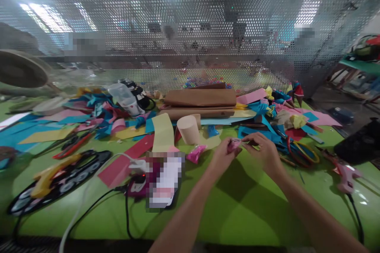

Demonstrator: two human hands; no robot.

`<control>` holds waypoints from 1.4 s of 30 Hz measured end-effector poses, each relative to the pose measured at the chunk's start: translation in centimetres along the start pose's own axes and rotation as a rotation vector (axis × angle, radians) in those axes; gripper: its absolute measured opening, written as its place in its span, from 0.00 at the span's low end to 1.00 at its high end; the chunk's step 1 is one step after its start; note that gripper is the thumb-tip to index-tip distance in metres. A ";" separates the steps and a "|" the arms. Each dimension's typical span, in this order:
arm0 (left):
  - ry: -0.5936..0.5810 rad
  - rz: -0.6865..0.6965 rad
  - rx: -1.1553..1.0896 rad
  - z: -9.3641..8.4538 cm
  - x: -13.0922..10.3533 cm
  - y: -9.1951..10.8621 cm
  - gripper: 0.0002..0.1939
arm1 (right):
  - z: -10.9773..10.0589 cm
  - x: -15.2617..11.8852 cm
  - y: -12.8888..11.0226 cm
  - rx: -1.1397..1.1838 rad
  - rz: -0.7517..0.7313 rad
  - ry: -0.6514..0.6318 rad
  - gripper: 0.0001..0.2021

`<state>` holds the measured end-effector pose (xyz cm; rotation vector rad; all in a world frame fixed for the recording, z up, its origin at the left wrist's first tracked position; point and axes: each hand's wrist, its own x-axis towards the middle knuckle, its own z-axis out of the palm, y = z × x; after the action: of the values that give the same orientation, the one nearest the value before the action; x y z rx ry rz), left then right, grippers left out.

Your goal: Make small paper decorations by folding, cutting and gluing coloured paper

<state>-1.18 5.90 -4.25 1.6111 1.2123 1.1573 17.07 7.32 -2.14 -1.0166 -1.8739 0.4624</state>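
Note:
My left hand (225,155) is closed around a small pink piece of what looks like crumpled paper (234,143), raised over the green table. Close beside it, my right hand (263,151) pinches with thumb and fingertips at the edge of this piece; what lies between those fingers is too small to make out. To the left of my hands lie a bright pink twisted bundle (196,153) and a cream paper roll (189,129). A small blue piece (212,131) rests behind them.
A pink glue gun (346,178) and scissors with red and yellow handles (303,152) lie right. A yellow glue gun (53,174), a phone (166,182) and a power strip (139,185) with cables lie left. Brown paper (200,98) and coloured scraps line the mesh partition (190,27).

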 end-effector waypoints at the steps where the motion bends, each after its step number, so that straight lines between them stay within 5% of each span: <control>1: 0.006 0.012 0.012 0.0 0.0 -0.1 0.11 | 0.0 0.0 0.1 -0.002 0.005 -0.003 0.02; 29: -0.009 0.068 -0.066 0.1 -0.2 0.0 0.11 | 0.3 0.0 0.5 0.001 -0.013 -0.087 0.05; 42: -0.050 -0.044 -0.227 0.0 -0.1 0.2 0.12 | 0.5 0.1 0.5 0.083 0.090 0.038 0.05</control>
<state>-1.10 5.79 -4.10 1.4284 1.0388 1.1747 16.81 7.71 -2.67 -1.0494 -1.7665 0.5656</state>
